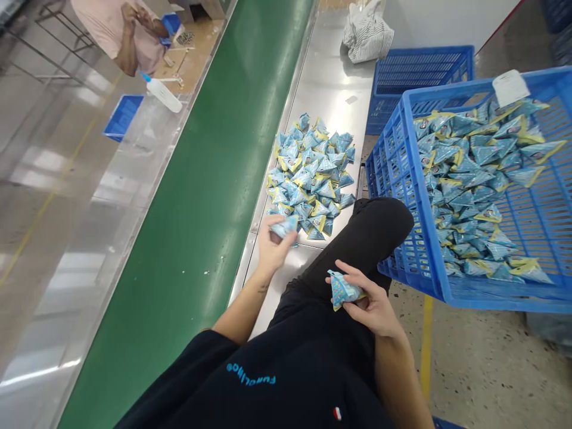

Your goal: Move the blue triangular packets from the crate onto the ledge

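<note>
The left hand (273, 249) pinches a blue packet (285, 227) beside the heap of packets (310, 176) on the steel table (328, 77); the right hand (373, 304) holds another packet (343, 290), perhaps two, over the lap.

Black shirt (268, 387) with blue lettering (250, 375); black trousers (353, 250); bare forearms.

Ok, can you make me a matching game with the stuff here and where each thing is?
Things:
1. Pile of packets
2. Blue crate
3. Striped cloth
4. Squeeze bottle

Places:
A. far end of the steel table
B. across the green belt, by another person
C. on the steel table near the left hand
D. to the right, above the floor

Pairs: 1-C, 2-D, 3-A, 4-B
</note>
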Action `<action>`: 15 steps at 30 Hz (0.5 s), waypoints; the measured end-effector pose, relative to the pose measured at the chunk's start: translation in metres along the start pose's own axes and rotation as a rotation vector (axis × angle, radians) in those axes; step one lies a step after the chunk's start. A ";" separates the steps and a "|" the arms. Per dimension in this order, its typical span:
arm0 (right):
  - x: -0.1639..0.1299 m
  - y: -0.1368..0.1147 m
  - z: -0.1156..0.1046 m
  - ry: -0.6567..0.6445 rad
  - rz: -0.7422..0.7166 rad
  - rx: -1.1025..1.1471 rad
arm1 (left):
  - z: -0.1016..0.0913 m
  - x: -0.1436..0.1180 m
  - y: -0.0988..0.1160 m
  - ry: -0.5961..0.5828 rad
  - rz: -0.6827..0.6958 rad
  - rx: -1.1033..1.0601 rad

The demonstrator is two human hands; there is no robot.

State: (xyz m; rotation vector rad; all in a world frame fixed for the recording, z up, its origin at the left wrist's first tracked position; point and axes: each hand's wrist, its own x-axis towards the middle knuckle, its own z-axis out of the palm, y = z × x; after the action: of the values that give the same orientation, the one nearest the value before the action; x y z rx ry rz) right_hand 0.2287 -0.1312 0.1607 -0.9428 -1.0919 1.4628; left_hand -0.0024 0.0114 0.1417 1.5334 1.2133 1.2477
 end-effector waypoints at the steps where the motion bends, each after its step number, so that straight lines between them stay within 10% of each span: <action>1: 0.000 0.002 0.002 0.014 -0.006 0.007 | -0.006 -0.001 -0.005 -0.082 0.072 0.094; 6: -0.003 0.011 0.001 0.060 -0.005 -0.037 | -0.024 -0.011 -0.037 -0.039 0.127 0.429; 11: -0.005 0.014 -0.003 0.073 -0.003 -0.069 | -0.019 -0.030 -0.075 -0.502 0.077 0.664; 15: -0.002 0.017 -0.002 0.040 0.013 -0.137 | -0.004 -0.044 -0.100 -0.539 0.045 0.859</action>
State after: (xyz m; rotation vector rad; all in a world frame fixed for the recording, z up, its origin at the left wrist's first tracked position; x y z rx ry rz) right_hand 0.2259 -0.1342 0.1436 -1.0726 -1.1700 1.3871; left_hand -0.0275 -0.0097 0.0372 2.3088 1.4035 0.2385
